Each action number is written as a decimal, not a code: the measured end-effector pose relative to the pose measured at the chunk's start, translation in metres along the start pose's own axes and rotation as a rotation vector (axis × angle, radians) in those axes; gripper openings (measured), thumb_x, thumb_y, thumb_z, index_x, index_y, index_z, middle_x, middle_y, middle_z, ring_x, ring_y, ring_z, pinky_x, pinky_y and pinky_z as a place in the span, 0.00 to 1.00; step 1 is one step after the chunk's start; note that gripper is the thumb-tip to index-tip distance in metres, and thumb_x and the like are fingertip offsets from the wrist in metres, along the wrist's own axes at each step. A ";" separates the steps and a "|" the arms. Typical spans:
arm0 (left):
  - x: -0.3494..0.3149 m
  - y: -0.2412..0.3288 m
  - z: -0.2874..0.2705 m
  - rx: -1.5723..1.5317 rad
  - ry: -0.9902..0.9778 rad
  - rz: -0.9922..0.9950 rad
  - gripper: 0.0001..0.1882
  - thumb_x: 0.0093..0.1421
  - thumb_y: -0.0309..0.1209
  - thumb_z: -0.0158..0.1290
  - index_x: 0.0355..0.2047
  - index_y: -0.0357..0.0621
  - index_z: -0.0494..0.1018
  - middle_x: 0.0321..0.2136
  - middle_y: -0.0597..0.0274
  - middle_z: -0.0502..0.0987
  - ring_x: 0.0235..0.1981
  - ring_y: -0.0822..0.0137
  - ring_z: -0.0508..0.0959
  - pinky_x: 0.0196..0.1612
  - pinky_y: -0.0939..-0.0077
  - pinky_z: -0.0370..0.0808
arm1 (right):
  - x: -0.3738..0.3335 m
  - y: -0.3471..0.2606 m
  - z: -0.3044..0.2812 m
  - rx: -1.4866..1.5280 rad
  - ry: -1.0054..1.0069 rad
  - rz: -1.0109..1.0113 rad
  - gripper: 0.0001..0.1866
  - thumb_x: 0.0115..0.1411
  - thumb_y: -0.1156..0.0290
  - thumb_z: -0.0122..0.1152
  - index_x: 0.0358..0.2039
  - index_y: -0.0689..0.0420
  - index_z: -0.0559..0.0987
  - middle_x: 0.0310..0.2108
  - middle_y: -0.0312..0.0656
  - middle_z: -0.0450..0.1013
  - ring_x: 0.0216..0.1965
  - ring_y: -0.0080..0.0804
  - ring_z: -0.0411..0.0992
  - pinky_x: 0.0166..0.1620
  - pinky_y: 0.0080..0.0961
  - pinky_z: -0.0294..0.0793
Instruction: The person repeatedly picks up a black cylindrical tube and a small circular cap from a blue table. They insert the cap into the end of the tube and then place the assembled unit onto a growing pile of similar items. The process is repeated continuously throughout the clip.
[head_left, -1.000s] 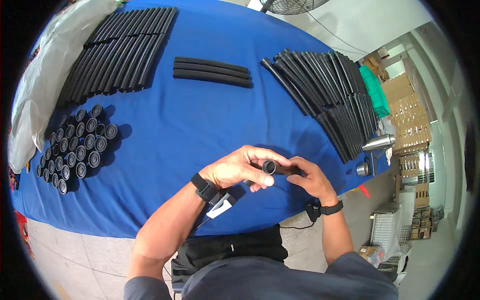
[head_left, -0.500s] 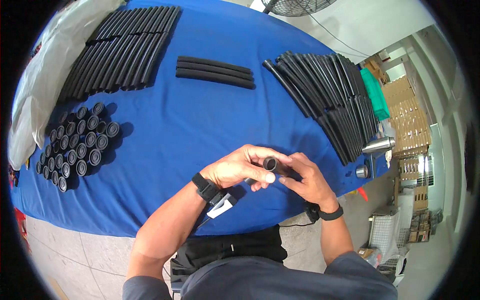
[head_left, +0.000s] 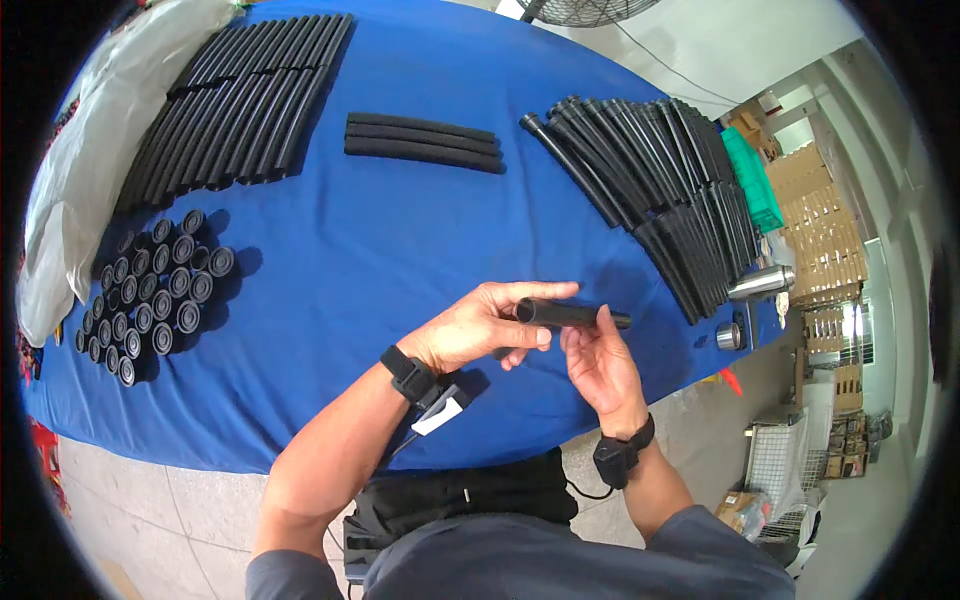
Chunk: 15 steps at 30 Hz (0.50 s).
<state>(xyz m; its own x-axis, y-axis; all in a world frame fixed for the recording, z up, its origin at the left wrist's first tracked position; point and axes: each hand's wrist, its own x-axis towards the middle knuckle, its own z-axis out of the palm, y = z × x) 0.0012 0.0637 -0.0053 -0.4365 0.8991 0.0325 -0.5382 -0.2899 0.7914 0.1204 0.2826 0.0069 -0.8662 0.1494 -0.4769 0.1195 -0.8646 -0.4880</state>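
Observation:
In front of me is a short black tube [head_left: 572, 314], lying roughly level with its open end to the left. My left hand [head_left: 478, 328] has that end between its stretched index finger and its thumb. A small dark piece [head_left: 500, 353] shows below the left palm, mostly hidden, and I cannot make out its kind. At the tube's right part is my right hand [head_left: 608, 375], palm turned up, its thumb against the tube and its other fingers bent beneath it.
A blue cloth [head_left: 400, 230] covers the table. Round black caps [head_left: 160, 290] stand grouped at left, below rows of black tubes [head_left: 240, 100]. Three black foam sleeves [head_left: 424, 142] lie far centre. More black tubes [head_left: 650, 180] are piled at right, near a metal cylinder [head_left: 762, 283].
The tube has turned from pointing toward me to lying sideways, showing more of its length. My right hand has dropped slightly and rolled palm up. The left hand has barely moved.

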 end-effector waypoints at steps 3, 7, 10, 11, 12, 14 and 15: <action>0.000 -0.005 -0.004 -0.030 -0.052 0.017 0.27 0.62 0.25 0.64 0.61 0.47 0.75 0.29 0.65 0.81 0.22 0.77 0.75 0.27 0.81 0.73 | -0.010 0.010 0.015 -0.234 0.141 0.078 0.17 0.70 0.57 0.63 0.39 0.60 0.80 0.35 0.43 0.80 0.35 0.29 0.80 0.38 0.22 0.82; -0.001 -0.003 -0.004 -0.046 -0.066 0.025 0.27 0.61 0.25 0.65 0.61 0.45 0.75 0.29 0.63 0.81 0.23 0.76 0.75 0.28 0.80 0.73 | -0.031 -0.007 0.018 -1.104 -0.014 -0.250 0.19 0.67 0.54 0.67 0.30 0.58 0.77 0.18 0.35 0.71 0.16 0.22 0.67 0.20 0.18 0.66; -0.001 -0.004 -0.005 -0.078 -0.089 0.032 0.25 0.62 0.26 0.64 0.60 0.44 0.75 0.30 0.61 0.82 0.23 0.76 0.76 0.28 0.80 0.74 | -0.019 -0.019 0.039 -1.866 -0.161 -1.101 0.19 0.55 0.70 0.77 0.40 0.61 0.74 0.34 0.41 0.76 0.34 0.30 0.76 0.39 0.27 0.76; -0.001 -0.003 -0.005 -0.075 -0.096 0.042 0.25 0.63 0.26 0.63 0.61 0.44 0.74 0.31 0.60 0.82 0.23 0.75 0.76 0.29 0.80 0.74 | -0.012 -0.019 0.039 -1.890 -0.178 -1.050 0.21 0.54 0.71 0.77 0.42 0.60 0.73 0.36 0.41 0.75 0.37 0.31 0.75 0.42 0.28 0.76; -0.001 -0.002 -0.005 -0.073 -0.104 0.052 0.25 0.64 0.26 0.63 0.61 0.45 0.74 0.31 0.59 0.83 0.23 0.75 0.76 0.29 0.79 0.74 | -0.004 -0.017 0.035 -1.913 -0.196 -0.997 0.24 0.53 0.72 0.78 0.44 0.60 0.73 0.38 0.41 0.75 0.40 0.32 0.75 0.45 0.29 0.75; -0.001 0.000 -0.004 -0.075 -0.136 0.068 0.25 0.64 0.27 0.62 0.62 0.44 0.73 0.32 0.58 0.83 0.23 0.75 0.76 0.29 0.79 0.74 | 0.002 -0.018 0.025 -1.837 -0.203 -0.848 0.26 0.52 0.73 0.78 0.47 0.60 0.72 0.40 0.41 0.75 0.42 0.32 0.75 0.48 0.29 0.75; -0.001 0.001 -0.004 -0.082 -0.148 0.076 0.25 0.64 0.27 0.62 0.62 0.44 0.73 0.32 0.58 0.84 0.23 0.74 0.76 0.29 0.79 0.74 | 0.006 -0.021 0.019 -1.737 -0.207 -0.746 0.27 0.52 0.73 0.78 0.48 0.59 0.71 0.39 0.41 0.75 0.42 0.31 0.75 0.48 0.28 0.75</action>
<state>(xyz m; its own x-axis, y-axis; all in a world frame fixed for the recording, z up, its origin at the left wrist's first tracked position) -0.0013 0.0613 -0.0071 -0.3704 0.9103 0.1845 -0.5672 -0.3790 0.7312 0.1036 0.2925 0.0289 -0.9848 0.0462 0.1672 -0.0810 0.7297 -0.6790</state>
